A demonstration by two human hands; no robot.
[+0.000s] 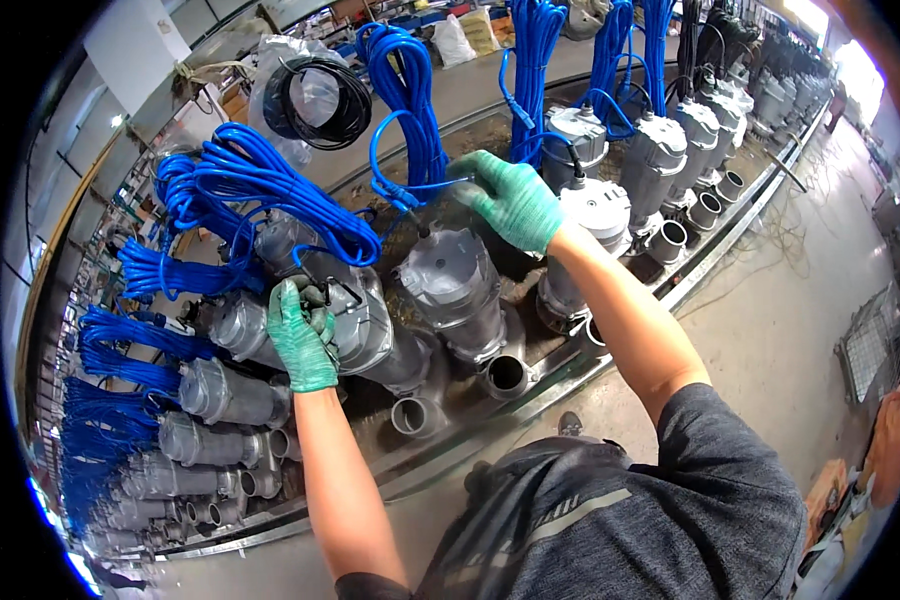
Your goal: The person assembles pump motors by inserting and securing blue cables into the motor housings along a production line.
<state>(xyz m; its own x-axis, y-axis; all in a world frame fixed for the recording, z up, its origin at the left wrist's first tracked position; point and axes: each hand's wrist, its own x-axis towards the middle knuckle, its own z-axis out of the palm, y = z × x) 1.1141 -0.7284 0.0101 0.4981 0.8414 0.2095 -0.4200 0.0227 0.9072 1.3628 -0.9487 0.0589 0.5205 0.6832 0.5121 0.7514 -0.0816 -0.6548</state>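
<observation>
A long row of pumps (450, 290) runs left to right along a conveyor rail (610, 350), each with a cable bundle (270, 195) lying behind or on it, the left hand (302, 335) on one pump and the right hand (510, 200) behind the next pump to its right.

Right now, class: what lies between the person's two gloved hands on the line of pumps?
In the head view, between the left hand and the right hand stands a grey pump, with a blue cable looping above it.
</observation>
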